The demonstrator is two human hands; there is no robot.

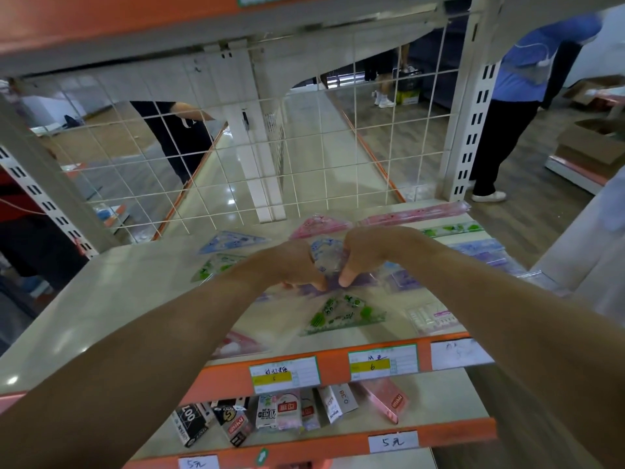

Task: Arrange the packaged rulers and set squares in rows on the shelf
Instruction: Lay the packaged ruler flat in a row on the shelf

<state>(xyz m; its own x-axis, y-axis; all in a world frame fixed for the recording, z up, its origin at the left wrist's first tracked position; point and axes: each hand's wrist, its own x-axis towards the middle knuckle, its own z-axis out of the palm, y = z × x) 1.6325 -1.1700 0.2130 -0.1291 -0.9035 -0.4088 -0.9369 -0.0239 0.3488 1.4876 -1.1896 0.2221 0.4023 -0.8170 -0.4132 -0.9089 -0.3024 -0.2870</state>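
Both my hands meet over the middle of the shelf (101,299). My left hand (291,264) and my right hand (365,255) each pinch an edge of a clear blue-printed set square packet (326,257) held between them. Under it lies a purple set square (358,282). A green set square (341,313) lies nearer the front edge. Blue (230,242) and green (216,267) set squares lie to the left, a pink one (321,225) behind. Pink (416,213), green (449,229) and purple (483,250) rulers lie in rows at the right.
A wire grid (236,157) backs the shelf, with steel uprights (473,130) at the sides. Price tags (284,374) line the orange front edge. Small boxes (280,411) stand on the shelf below. A person (507,113) stands at the right, another (176,137) behind the grid.
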